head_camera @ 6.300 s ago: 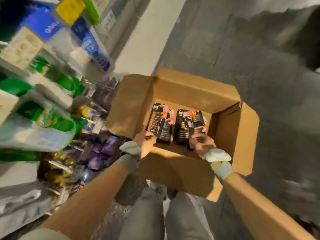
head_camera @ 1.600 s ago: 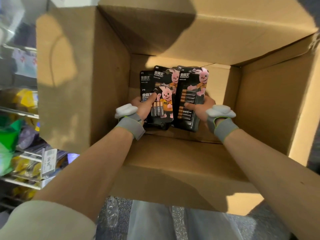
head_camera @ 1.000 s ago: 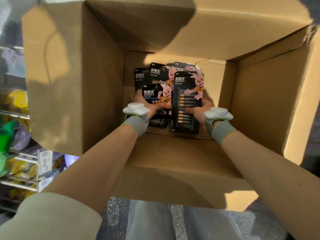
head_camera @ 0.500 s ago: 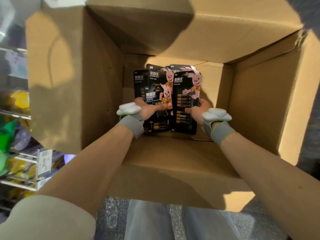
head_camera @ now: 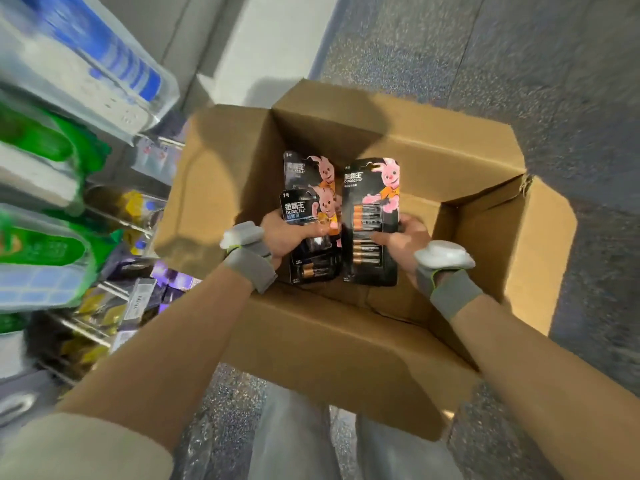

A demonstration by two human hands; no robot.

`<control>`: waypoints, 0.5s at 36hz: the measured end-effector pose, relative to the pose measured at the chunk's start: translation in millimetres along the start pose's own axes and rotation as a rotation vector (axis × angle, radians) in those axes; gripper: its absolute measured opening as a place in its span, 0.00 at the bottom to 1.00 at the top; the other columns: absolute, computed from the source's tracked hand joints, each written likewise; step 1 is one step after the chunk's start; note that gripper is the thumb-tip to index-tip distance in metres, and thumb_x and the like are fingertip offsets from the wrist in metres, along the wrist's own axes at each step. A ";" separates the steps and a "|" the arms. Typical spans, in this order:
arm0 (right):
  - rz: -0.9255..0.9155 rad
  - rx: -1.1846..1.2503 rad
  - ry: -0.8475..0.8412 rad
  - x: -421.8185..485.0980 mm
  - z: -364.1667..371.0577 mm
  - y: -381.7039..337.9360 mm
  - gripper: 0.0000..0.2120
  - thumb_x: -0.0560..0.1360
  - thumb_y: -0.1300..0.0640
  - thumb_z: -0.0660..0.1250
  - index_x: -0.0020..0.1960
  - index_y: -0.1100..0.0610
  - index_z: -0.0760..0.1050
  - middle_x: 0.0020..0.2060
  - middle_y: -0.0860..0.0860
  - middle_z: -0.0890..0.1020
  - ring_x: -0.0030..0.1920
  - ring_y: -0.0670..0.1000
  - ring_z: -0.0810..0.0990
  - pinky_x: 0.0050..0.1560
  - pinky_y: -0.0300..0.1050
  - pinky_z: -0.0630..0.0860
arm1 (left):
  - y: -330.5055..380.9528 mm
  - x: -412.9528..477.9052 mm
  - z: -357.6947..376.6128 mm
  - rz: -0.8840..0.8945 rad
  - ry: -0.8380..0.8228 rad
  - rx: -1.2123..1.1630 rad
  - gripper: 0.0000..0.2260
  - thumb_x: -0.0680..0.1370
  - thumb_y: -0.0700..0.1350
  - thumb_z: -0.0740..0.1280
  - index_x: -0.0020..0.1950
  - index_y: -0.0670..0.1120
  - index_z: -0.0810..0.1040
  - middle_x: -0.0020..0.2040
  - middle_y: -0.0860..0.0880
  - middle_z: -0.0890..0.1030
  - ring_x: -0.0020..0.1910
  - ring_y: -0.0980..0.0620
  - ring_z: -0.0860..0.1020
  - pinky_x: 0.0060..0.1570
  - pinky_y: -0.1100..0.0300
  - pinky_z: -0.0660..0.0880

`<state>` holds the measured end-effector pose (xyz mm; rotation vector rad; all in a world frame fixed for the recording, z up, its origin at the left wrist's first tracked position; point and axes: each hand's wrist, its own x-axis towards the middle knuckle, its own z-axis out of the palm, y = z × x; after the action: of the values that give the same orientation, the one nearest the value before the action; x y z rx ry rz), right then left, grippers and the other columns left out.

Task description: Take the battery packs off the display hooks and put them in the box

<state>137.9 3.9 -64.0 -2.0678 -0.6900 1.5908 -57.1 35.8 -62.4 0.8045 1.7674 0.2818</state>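
Observation:
An open cardboard box (head_camera: 485, 216) stands on the floor in front of me. My left hand (head_camera: 289, 237) grips a small stack of black battery packs (head_camera: 304, 209) with a pink rabbit on them, held upright over the box's opening. My right hand (head_camera: 401, 242) grips one taller black battery pack (head_camera: 375, 202) with rows of copper-topped cells, right beside the left stack. Both wrists wear grey bands with white devices. The packs and my hands hide most of the box's bottom.
Display shelves (head_camera: 69, 209) with green, blue and yellow packaged goods run along the left, close to the box's left flap (head_camera: 214, 188). Grey speckled floor (head_camera: 519, 64) lies to the right and behind. My legs (head_camera: 298, 445) stand just before the near flap.
My head has pulled back and up, so the box looks smaller and the shelves show. Both hands have lifted the packs higher and the two bundles have parted slightly.

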 end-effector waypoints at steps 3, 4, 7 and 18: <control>-0.062 -0.026 0.009 -18.6 -5.6 -19.8 0.19 0.73 0.66 0.70 0.62 0.63 0.74 0.57 0.58 0.80 0.58 0.59 0.78 0.61 0.50 0.74 | 7.7 -15.7 -9.5 -0.007 0.068 -0.024 0.24 0.66 0.46 0.81 0.58 0.44 0.77 0.54 0.48 0.81 0.55 0.48 0.79 0.61 0.51 0.74; -0.078 -0.012 0.004 -28.5 -8.7 -29.7 0.18 0.72 0.68 0.70 0.61 0.64 0.74 0.54 0.58 0.79 0.58 0.59 0.78 0.59 0.46 0.74 | 11.8 -27.6 -17.8 -0.015 0.086 -0.063 0.25 0.65 0.46 0.81 0.58 0.44 0.78 0.56 0.47 0.81 0.57 0.46 0.79 0.63 0.47 0.74; -0.116 0.026 0.012 -42.9 -12.6 -51.5 0.15 0.71 0.73 0.68 0.57 0.67 0.75 0.44 0.55 0.76 0.47 0.55 0.76 0.40 0.28 0.70 | 24.0 -45.9 -32.8 0.038 0.075 -0.100 0.19 0.70 0.43 0.78 0.58 0.45 0.77 0.54 0.47 0.80 0.54 0.47 0.79 0.57 0.53 0.74; -0.356 -0.121 -0.157 -126.8 33.2 -113.1 0.14 0.72 0.64 0.67 0.57 0.54 0.77 0.45 0.51 0.79 0.38 0.49 0.75 0.28 0.26 0.67 | 3.5 -135.6 -106.2 0.175 0.113 -0.406 0.23 0.64 0.47 0.82 0.54 0.44 0.81 0.54 0.41 0.84 0.51 0.43 0.83 0.60 0.46 0.77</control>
<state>65.0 14.1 92.6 -1.7843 -1.1651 1.5437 -132.7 -27.5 78.9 0.6557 1.6676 0.7888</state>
